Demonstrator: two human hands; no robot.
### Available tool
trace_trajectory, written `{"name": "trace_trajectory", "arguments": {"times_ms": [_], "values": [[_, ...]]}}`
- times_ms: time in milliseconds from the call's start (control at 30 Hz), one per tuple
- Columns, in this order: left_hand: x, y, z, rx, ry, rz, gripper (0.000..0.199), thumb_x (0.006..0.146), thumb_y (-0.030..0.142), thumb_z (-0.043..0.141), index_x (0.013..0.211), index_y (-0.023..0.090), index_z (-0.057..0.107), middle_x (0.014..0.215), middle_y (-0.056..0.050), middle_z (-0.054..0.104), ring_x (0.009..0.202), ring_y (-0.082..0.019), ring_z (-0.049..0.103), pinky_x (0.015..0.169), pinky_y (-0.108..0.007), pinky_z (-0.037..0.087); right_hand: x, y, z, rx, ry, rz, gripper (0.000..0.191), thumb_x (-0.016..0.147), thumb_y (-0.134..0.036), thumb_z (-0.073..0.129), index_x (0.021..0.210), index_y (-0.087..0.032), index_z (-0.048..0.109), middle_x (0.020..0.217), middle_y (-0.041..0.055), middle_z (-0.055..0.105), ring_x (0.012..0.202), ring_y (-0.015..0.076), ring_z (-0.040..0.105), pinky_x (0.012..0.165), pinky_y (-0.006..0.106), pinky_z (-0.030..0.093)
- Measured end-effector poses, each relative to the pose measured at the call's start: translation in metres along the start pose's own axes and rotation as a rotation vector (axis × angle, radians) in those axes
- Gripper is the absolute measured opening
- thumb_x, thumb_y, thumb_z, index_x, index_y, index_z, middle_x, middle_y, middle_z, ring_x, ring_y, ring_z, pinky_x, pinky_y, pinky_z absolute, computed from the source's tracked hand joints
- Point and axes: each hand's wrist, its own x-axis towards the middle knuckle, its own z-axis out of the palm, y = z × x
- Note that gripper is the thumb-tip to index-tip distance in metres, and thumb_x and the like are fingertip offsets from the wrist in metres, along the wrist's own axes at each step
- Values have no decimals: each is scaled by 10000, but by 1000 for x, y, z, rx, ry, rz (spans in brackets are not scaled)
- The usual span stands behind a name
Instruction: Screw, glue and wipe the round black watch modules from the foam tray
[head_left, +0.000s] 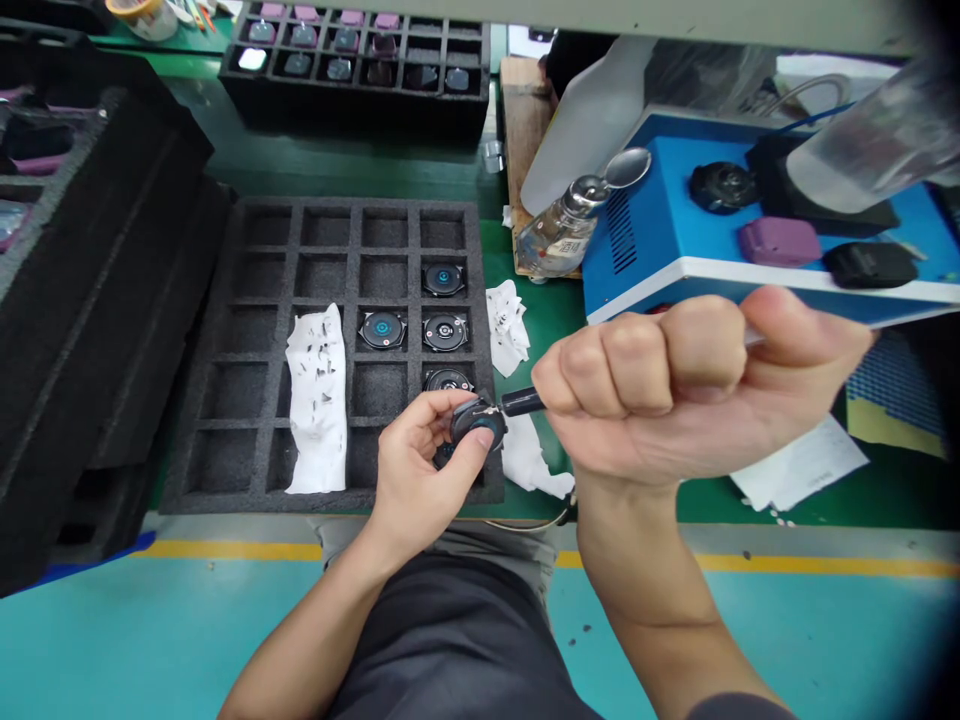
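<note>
My left hand (424, 465) pinches a round black watch face (478, 425) between thumb and fingers, over the right edge of a black foam tray (487, 480). My right hand (652, 385) is a fist around a black-handled tool (523, 401), whose thin metal tip meets the upper right rim of the watch face. Most of the handle is hidden in the fist. In the tray's right columns lie more round watch faces (382, 328). A white cloth (318, 400) with dark scraps lies across the tray's left part.
A blue machine (652, 240) stands at the right, with a purple case (780, 241) on top. A glass dispenser bottle (559, 235) is beside it. Stacked black foam trays (112, 290) rise at the left; another filled tray (352, 100) sits at the back.
</note>
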Motion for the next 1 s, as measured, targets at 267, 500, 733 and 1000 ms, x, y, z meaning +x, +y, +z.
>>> {"name": "trace_trajectory", "arguments": {"times_ms": [267,500,733,1000], "values": [[0,2,0,6,15,-2,214,835,192,764,1040,163,710,925,-58,758,828,-166,714,783,-280,594,-1,-3,0,17,-4,16,675,911,-369,633,534,-228,92,427,-77,107,416,110,140,469,299,250],[1,2,0,9,8,6,211,832,194,768,1033,166,713,922,-60,763,820,-166,717,778,-280,597,0,-4,0,-27,4,-10,677,914,-366,623,545,-218,75,422,-72,80,407,107,134,450,301,240],[1,2,1,17,2,10,223,825,186,774,1040,163,716,940,-62,767,843,-166,722,793,-268,593,0,-1,1,-18,15,-6,666,914,-379,620,536,-221,95,412,-72,97,402,104,144,440,299,245],[1,3,1,7,15,0,230,807,168,779,1030,167,720,933,-55,771,833,-159,721,790,-259,588,-1,-4,-2,14,-26,7,655,936,-359,601,540,-226,96,422,-68,128,421,115,160,467,304,252]]}}
